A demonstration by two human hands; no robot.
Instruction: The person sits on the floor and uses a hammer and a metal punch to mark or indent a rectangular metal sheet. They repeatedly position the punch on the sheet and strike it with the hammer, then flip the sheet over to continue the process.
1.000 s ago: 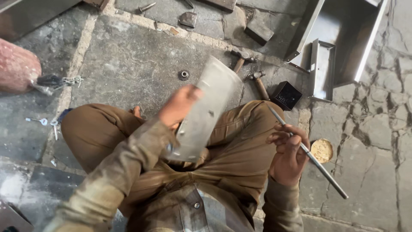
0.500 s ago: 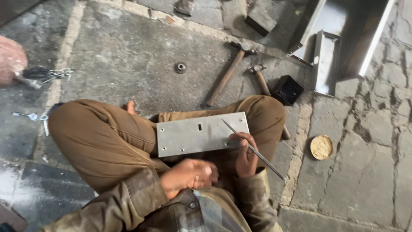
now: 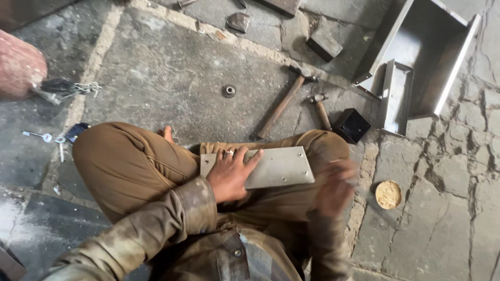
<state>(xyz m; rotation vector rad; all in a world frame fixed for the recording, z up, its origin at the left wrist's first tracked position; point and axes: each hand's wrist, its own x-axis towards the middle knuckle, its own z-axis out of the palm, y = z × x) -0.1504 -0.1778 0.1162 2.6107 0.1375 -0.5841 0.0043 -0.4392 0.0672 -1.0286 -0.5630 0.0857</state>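
Grey metal plate (image 3: 278,166) lies flat across our lap, its long axis running left to right over the crossed legs. Our left hand (image 3: 229,174) presses on its left end, fingers spread and flat, not curled around it. Our right hand (image 3: 336,184) sits just off the plate's right end, too blurred to tell whether its fingers are closed. Two hammers (image 3: 284,101) lie on the stone floor (image 3: 156,62) beyond our knees.

The plate (image 3: 276,166) is smooth, dull grey metal. Trousers (image 3: 130,161) are matt brown cloth. Hammers (image 3: 281,106) have wooden handles. The floor (image 3: 172,62) is rough, cracked stone.
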